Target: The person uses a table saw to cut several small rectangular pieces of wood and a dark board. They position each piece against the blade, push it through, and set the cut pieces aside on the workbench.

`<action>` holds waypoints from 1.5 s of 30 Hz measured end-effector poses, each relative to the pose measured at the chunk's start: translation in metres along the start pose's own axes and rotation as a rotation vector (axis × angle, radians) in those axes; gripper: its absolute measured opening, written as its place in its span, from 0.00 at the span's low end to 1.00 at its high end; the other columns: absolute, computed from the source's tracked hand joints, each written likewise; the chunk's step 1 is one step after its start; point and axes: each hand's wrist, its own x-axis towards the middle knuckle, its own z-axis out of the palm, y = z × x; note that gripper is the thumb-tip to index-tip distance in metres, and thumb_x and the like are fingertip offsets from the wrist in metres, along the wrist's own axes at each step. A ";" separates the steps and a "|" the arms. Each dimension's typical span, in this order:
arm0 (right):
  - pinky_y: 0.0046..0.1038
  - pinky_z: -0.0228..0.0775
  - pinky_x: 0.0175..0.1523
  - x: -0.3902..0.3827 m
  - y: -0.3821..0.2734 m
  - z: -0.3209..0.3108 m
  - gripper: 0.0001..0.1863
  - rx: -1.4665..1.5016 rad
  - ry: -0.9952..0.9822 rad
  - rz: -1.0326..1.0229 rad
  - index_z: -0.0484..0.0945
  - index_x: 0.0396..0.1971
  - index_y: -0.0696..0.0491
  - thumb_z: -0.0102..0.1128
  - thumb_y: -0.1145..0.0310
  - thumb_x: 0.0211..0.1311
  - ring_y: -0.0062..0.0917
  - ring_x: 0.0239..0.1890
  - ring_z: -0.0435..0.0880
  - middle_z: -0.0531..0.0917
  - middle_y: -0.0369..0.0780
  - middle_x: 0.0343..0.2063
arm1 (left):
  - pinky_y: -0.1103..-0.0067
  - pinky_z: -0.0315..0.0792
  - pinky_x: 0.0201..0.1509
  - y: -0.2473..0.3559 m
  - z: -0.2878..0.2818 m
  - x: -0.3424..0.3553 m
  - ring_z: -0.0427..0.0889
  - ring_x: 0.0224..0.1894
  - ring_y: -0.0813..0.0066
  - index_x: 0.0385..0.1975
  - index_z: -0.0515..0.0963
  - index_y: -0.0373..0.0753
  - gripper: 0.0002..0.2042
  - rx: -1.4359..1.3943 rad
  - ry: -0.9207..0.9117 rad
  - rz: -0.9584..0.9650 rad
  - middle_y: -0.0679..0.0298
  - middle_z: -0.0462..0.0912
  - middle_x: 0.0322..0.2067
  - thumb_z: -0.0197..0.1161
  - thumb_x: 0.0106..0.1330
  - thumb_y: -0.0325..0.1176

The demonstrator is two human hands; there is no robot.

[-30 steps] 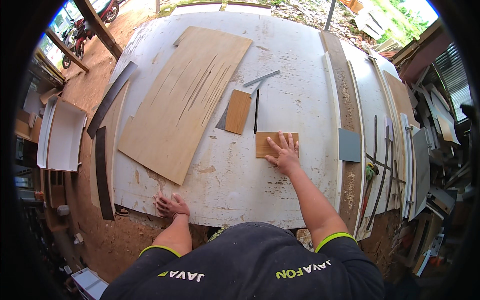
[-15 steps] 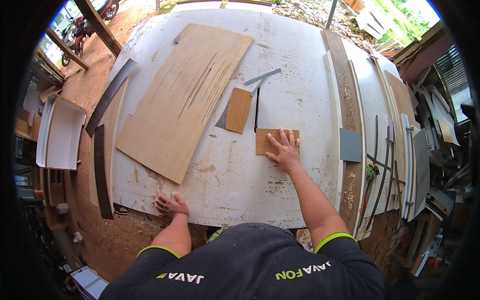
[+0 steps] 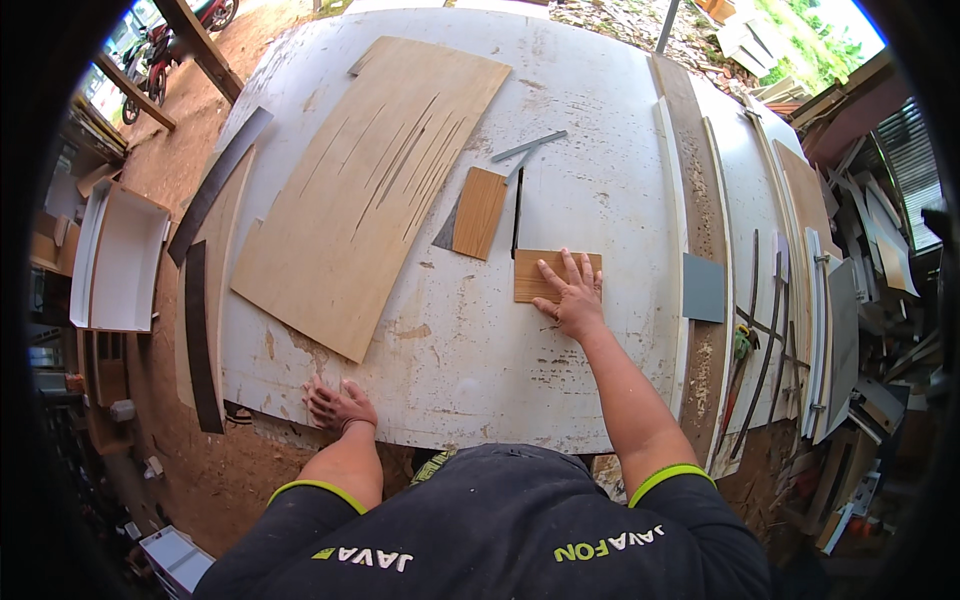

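Observation:
My right hand [image 3: 574, 298] lies with spread fingers on a small wood-grain panel [image 3: 529, 277], which rests flat on the white worktable [image 3: 470, 385]. My left hand [image 3: 341, 408] leans on the table's near edge, fingers apart, holding nothing. A second wood-grain panel [image 3: 480, 213] lies to the left of the right hand, partly over a grey piece [image 3: 444, 233]. A thin black strip [image 3: 518, 212] runs from the held-down panel's corner toward a grey metal strip [image 3: 530, 146]. A large plywood sheet [image 3: 340, 210] with dark splits covers the table's left part.
Dark curved strips [image 3: 205, 340] lie along the left edge. On the right are a long brown board [image 3: 700, 220], a grey square piece [image 3: 703, 287], thin dark strips [image 3: 765, 340] and a green-handled tool [image 3: 742, 340]. A white open box [image 3: 120, 258] stands left of the table; offcuts crowd the right side.
The view has shifted slightly. Both hands keep their places, the right one still flat on the wood-grain panel.

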 end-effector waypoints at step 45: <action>0.53 0.31 0.83 0.023 0.005 -0.005 0.41 -0.059 0.000 0.005 0.58 0.76 0.14 0.57 0.28 0.63 0.39 0.83 0.38 0.45 0.31 0.82 | 0.53 0.53 0.76 0.005 -0.011 0.001 0.56 0.77 0.49 0.75 0.58 0.45 0.35 -0.002 -0.037 0.006 0.53 0.58 0.76 0.59 0.69 0.46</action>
